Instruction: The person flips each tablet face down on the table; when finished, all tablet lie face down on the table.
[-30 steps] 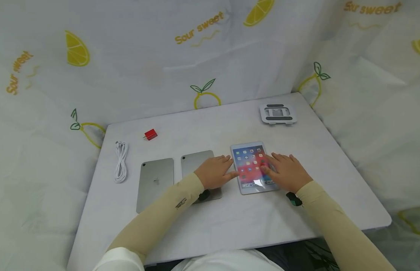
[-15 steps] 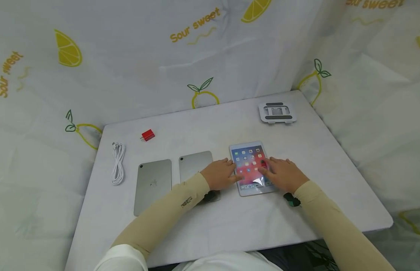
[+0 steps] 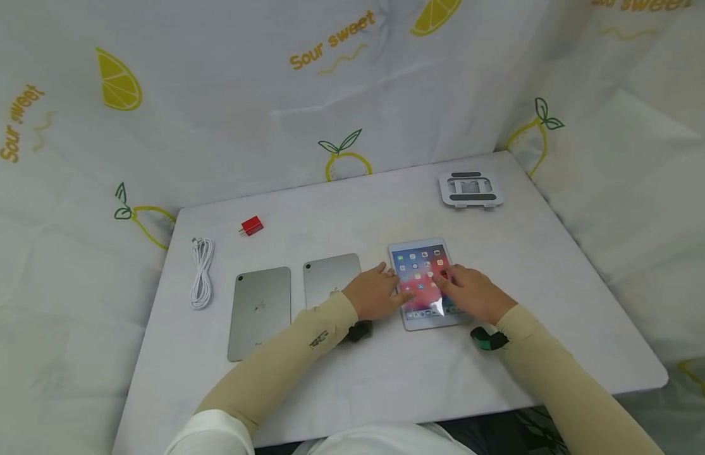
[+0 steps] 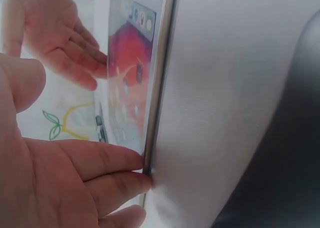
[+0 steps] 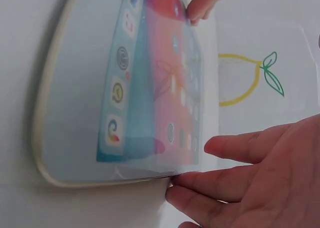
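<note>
A white-framed tablet (image 3: 423, 284) with a lit home screen lies face up on the white table. My left hand (image 3: 375, 294) is at its left edge; in the left wrist view the fingertips (image 4: 135, 160) touch that edge, with the thumb held apart. At the opposite edge is my right hand (image 3: 477, 294), its fingers (image 5: 215, 185) extended right at the side of the tablet. Its thumb overlaps the screen in the head view. Two grey tablets lie back up to the left: one (image 3: 260, 309) farther out, the other (image 3: 329, 275) partly hidden under my left forearm.
A coiled white cable (image 3: 202, 272) lies at the table's left side, with a red charger plug (image 3: 252, 225) near it. A folded white stand (image 3: 470, 189) with grey pads sits at the back right. A lemon-print curtain (image 3: 227, 126) borders the table (image 3: 443, 385).
My left hand has shifted slightly right against the tablet's left edge. The right hand's fingers have drawn in closer along the right edge. The tablet stays about where it was.
</note>
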